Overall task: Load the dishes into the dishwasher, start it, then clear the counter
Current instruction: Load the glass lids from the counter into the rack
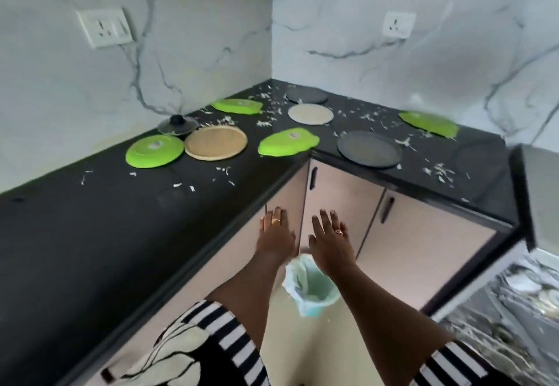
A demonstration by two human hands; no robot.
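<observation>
1. Writing: there is a pale sticker at the centre of the left green plate (155, 151) and of the corner green plate (289, 143). Both are too blurred to read.
2. The dishes lie on the black L-shaped counter (90, 234). A woven tan plate (216, 143) sits just beside the left green plate, with a glass lid (178, 125) behind them. A beige plate (310, 114) and a dark plate (369, 149) lie on the right run.
3. White scraps (266, 122) are scattered over the counter.
4. Room: grey-veined marble wall (196, 37), wall socket (105, 27), pale cabinet doors (341, 204), lined bin (311, 285) on the floor.
5. Left hand (276, 231) and right hand (328, 237) are empty, fingers straight, in front of the cabinet doors and above the bin.
</observation>
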